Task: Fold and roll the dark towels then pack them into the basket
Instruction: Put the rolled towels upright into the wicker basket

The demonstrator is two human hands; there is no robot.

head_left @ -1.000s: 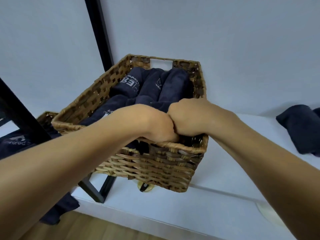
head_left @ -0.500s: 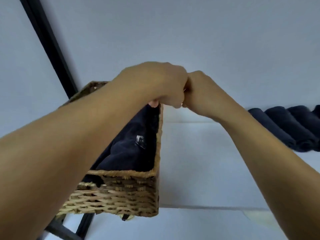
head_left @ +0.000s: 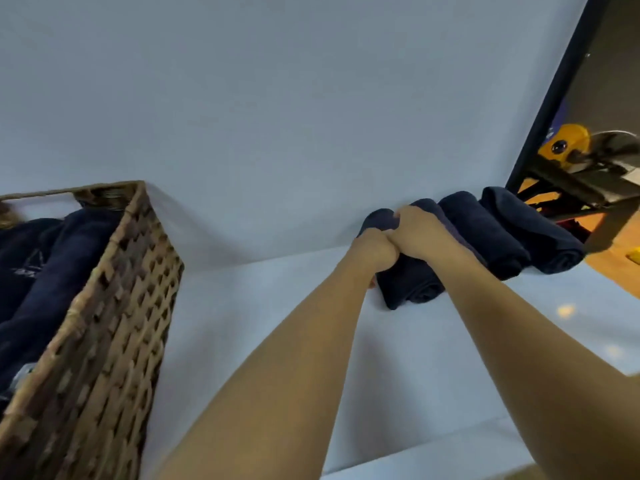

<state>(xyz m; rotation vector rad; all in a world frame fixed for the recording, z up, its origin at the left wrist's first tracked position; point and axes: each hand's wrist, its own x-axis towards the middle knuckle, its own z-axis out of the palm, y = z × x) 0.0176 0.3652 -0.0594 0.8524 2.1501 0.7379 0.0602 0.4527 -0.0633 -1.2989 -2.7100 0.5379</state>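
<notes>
Head view, looking down over both forearms.

Left grip: bare hand, fingers curled round the left flank of the left-end roll. Closed on it.

Right grip: bare hand, laid over the top of the same roll with the fingers curled down onto the cloth. I read it as closed on that roll too. The fingertips are hidden, so I cannot tell how far round they reach. The knuckles of the two grips touch each other.

The left-end roll is a dark navy towel, rolled. It lies on the white surface, with its far end up against the pale wall. Its near end shows the spiral of the roll.

The other three rolls are the same dark cloth. They lie side by side to the right of it, touching one another, in one row along the wall. The one next to the gripped roll is partly hidden under my right wrist.

The basket is brown wicker and stands on the surface at far left, well apart from the row. The packed towels inside it are dark, and one shows a pale printed mark.

At right stands a black post. Behind it is a yellow object, blurred, not identifiable.
</notes>
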